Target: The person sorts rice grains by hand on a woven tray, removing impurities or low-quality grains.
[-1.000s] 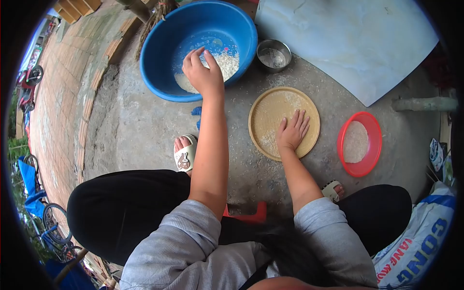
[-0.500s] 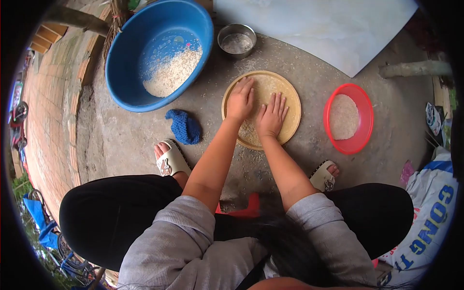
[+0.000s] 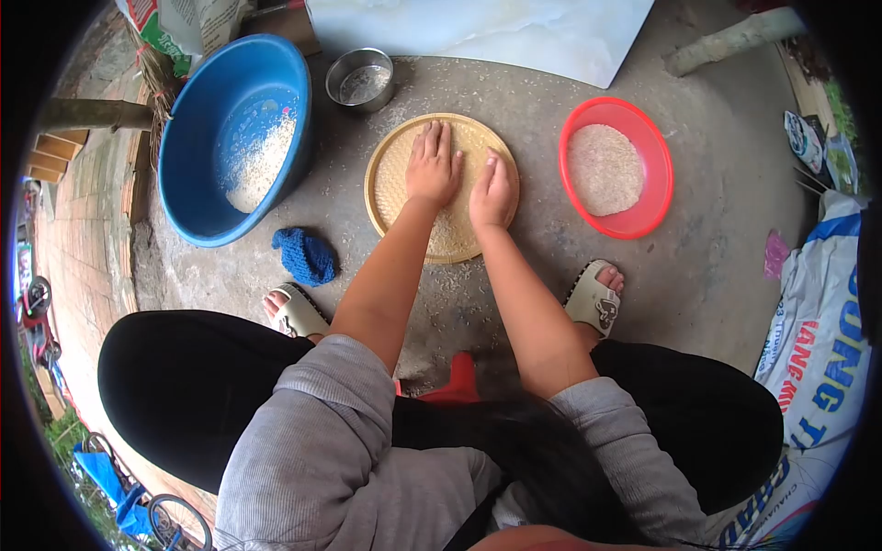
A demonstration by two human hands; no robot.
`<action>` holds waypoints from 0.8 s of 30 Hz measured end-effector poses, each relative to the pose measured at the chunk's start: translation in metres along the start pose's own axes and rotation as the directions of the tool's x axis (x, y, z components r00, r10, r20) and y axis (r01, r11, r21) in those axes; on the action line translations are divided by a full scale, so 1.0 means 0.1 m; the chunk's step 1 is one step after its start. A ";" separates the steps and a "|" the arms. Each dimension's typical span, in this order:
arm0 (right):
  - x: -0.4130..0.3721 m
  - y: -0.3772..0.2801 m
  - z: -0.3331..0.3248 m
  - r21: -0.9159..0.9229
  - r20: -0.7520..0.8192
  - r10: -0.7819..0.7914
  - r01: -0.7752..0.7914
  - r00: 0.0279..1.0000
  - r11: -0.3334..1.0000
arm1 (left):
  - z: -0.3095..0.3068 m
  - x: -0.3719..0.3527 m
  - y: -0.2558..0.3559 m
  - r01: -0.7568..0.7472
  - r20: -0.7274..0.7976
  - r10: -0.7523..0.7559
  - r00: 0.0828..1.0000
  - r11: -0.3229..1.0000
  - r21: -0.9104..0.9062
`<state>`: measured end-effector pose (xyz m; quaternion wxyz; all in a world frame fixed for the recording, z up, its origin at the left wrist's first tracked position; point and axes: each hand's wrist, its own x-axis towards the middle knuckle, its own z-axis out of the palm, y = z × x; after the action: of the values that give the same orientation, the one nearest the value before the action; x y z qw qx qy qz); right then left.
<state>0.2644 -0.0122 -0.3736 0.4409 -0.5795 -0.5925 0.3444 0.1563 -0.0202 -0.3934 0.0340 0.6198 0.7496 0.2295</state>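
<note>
A round woven bamboo tray [image 3: 397,207] lies on the concrete in front of me. Loose grains of rice [image 3: 447,237] are gathered at its near side, below my hands. My left hand [image 3: 434,170] rests flat on the tray with its fingers stretched out. To its right, my right hand [image 3: 492,191] is turned on its edge over the tray, palm side facing left, fingers lightly curved and partly hidden. Neither hand shows anything held.
A large blue basin [image 3: 188,174] with rice and a small metal bowl [image 3: 360,81] stand at the upper left. The red basin [image 3: 657,174] on the right also contains rice. A blue knitted cloth [image 3: 304,256] lies left of the tray; printed sacks [image 3: 808,340] sit far right.
My right hand has turned from lying flat onto its edge and moved toward the tray's right side. My left hand stays flat. The whole view has shifted, moving the objects leftward.
</note>
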 end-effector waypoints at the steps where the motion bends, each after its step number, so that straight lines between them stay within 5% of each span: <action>1: 0.05 0.01 -0.10 0.001 -0.006 -0.007 0.007 1.000 1.000 | 0.01 0.00 0.03 -0.046 0.021 0.045 0.999 0.999 0.017; 3: 0.12 0.02 -0.32 -0.408 -0.136 -0.239 0.165 0.962 0.898 | 0.06 -0.05 0.14 -0.082 0.099 0.080 0.992 0.996 0.021; 5: 0.11 0.19 -0.42 -0.447 -0.171 -0.258 0.158 0.951 0.880 | 0.08 -0.16 0.28 -0.191 0.179 0.184 0.967 0.981 0.022; 7: 0.03 0.39 -0.46 -0.489 -0.189 -0.105 0.000 0.976 0.872 | 0.09 -0.33 0.39 -0.241 0.202 0.229 0.952 0.970 0.040; 11: -0.15 0.48 -0.67 -0.494 0.019 -0.062 0.064 0.998 0.867 | -0.06 -0.65 0.52 -0.411 0.280 0.410 0.868 0.910 -0.058; 13: -0.19 0.47 -0.69 -0.501 0.053 -0.052 0.072 0.997 0.863 | -0.15 -0.69 0.53 -0.331 0.304 0.424 0.853 0.891 -0.312; 14: -0.19 0.45 -0.68 -0.488 0.076 -0.006 0.042 0.997 0.872 | -0.21 -0.66 0.47 -0.299 0.195 0.359 0.913 0.912 -0.283; 16: -0.18 0.44 -0.66 -0.504 0.102 0.115 -0.048 0.988 0.862 | -0.30 -0.59 0.23 0.000 0.134 -0.001 0.991 1.000 0.007; 17: -0.18 0.42 -0.66 -0.502 0.101 0.104 -0.040 0.989 0.864 | -0.32 -0.63 0.08 0.110 -0.177 -0.086 0.981 0.986 0.128; 20: -0.15 0.37 -0.62 -0.477 0.079 0.189 -0.129 0.979 0.869 | -0.59 -0.58 -0.33 0.662 -0.157 -0.650 0.743 0.749 0.034; 21: -0.14 0.48 -0.60 -0.470 0.091 0.260 -0.188 0.961 0.862 | -0.54 -0.58 -0.60 0.706 -0.131 -0.701 0.701 0.708 -0.010; 24: -0.06 0.61 -0.55 -0.475 0.145 0.329 -0.226 0.933 0.851 | -0.59 -0.58 -1.07 0.554 0.158 -0.531 0.832 0.791 -0.259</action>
<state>0.3378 -0.0185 -0.4102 0.1713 -0.7035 -0.6109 0.3202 0.0520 -0.1060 -0.3956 0.2188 0.3746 0.8513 0.2951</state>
